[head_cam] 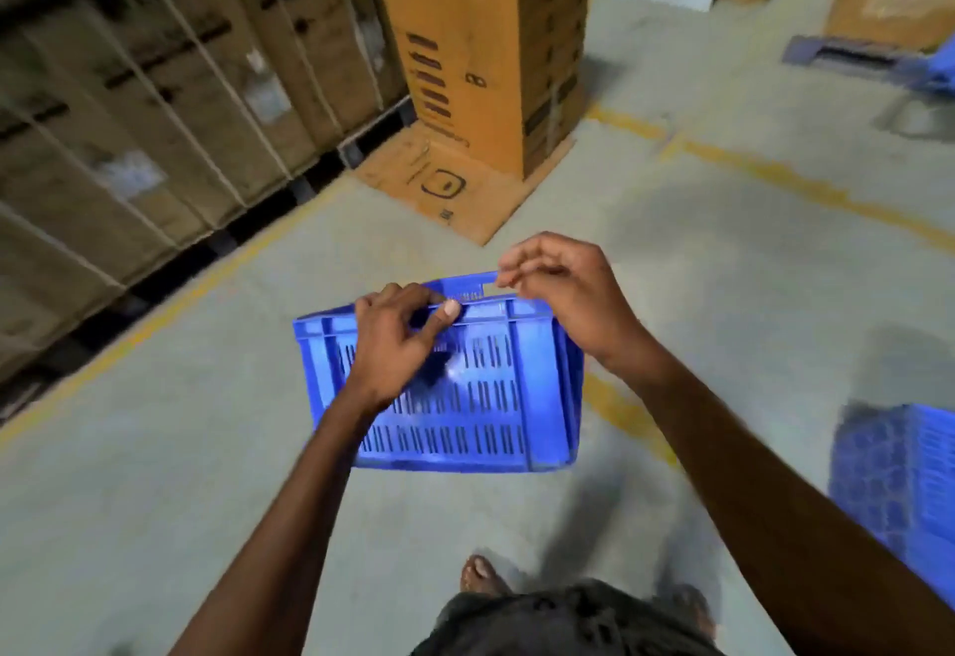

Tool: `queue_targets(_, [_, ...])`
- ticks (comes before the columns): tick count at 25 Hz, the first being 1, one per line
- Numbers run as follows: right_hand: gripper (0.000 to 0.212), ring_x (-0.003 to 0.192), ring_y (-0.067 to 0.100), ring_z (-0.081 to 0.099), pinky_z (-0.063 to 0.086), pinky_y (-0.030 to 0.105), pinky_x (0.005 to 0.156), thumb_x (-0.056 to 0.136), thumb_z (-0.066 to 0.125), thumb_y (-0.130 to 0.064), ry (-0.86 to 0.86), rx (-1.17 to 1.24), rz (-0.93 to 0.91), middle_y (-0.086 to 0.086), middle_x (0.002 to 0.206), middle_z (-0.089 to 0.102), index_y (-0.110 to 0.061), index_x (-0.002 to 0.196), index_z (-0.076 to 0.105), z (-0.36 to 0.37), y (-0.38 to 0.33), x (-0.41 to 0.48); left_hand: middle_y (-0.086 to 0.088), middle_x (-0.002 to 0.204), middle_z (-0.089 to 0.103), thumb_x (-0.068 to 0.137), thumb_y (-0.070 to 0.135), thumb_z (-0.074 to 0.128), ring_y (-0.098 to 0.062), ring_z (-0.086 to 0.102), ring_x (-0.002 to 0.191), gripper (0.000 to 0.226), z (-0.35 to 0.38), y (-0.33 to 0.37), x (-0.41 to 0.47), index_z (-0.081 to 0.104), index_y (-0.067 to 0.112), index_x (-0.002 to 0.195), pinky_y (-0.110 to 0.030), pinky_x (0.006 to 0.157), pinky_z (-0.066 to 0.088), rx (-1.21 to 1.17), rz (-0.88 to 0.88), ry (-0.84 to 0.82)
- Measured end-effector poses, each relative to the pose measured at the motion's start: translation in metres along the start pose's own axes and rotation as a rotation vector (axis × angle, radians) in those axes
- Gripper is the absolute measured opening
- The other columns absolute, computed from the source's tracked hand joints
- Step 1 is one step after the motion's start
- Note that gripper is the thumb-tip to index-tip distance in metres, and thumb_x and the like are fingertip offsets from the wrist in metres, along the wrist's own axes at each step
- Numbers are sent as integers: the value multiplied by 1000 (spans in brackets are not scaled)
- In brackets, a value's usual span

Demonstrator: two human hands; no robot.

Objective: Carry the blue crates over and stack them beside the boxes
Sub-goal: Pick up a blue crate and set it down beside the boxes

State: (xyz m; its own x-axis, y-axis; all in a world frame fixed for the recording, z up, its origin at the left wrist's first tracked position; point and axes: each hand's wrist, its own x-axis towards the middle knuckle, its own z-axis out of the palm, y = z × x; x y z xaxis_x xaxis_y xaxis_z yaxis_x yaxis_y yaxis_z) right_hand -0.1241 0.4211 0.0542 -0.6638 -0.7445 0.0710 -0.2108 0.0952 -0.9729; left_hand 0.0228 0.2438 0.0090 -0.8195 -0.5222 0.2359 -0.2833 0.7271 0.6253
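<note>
I hold a blue slotted plastic crate (480,407) in the air in front of me, tilted so one slotted wall faces the camera. My left hand (398,345) grips its top rim near the left, thumb pressed on the edge. My right hand (563,288) curls over the same rim at the right, by the handle slot. A second blue crate (899,480) stands on the floor at the right edge. A tall orange-brown cardboard box (486,51) stands ahead on a flattened sheet of cardboard.
Rows of strapped cardboard boxes (155,102) on dark pallets line the left side. Yellow lines (775,175) cross the grey concrete floor. A blue pallet (847,56) with more boxes lies far right. My bare feet (480,573) show at the bottom.
</note>
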Motion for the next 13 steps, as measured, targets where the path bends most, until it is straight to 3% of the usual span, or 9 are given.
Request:
queue_targets(3, [63, 128, 4, 51, 40, 23, 110, 76, 77, -20, -303, -153, -173, -6, 134, 58, -24, 135, 56, 54, -34, 42, 15, 69, 62, 93, 52, 57, -14, 54, 72, 28, -96, -58, -6, 62, 35, 71, -54, 83, 40, -116, -88, 266])
queue_targets(5, [80, 138, 0, 36, 28, 24, 117, 72, 86, -48, -431, -362, -308, -13, 143, 46, -32, 142, 50, 99, -41, 72, 9, 58, 54, 95, 45, 59, -17, 45, 63, 38, -144, -93, -11, 57, 31, 60, -54, 76, 38, -234, -157, 495])
queue_targets(6, [87, 137, 0, 37, 28, 25, 116, 66, 85, -61, -478, -460, -347, -17, 142, 47, -38, 141, 49, 123, -44, 88, 4, 56, 53, 95, 43, 61, -19, 44, 61, 41, -162, -109, -13, 59, 28, 57, -52, 73, 38, -337, -208, 624])
queue_targets(8, [77, 117, 0, 52, 39, 27, 103, 57, 85, -67, -586, -550, -367, -19, 124, 62, -41, 125, 59, 174, -48, 123, -15, 57, 56, 92, 40, 66, -20, 45, 59, 42, -191, -142, -14, 66, 23, 54, -44, 68, 38, -499, -298, 794])
queue_targets(10, [53, 83, 7, 60, 50, 37, 77, 54, 89, -57, -692, -523, -360, -8, 87, 68, -29, 92, 65, 223, -41, 158, -12, 54, 57, 89, 42, 67, -17, 47, 54, 44, -211, -178, -11, 67, 21, 51, -34, 67, 40, -498, -377, 833])
queue_targets(11, [50, 75, 13, 60, 50, 42, 69, 54, 88, -56, -724, -511, -367, -3, 78, 65, -24, 84, 62, 247, -36, 174, -9, 54, 58, 88, 46, 67, -15, 49, 54, 46, -221, -196, -6, 66, 20, 50, -33, 70, 42, -476, -418, 822])
queue_targets(13, [47, 74, 16, 59, 49, 45, 67, 55, 86, -58, -754, -505, -377, -2, 77, 61, -26, 79, 60, 293, -21, 209, -9, 62, 61, 87, 62, 61, -13, 55, 60, 57, -237, -228, 9, 67, 15, 55, -34, 76, 45, -428, -470, 682])
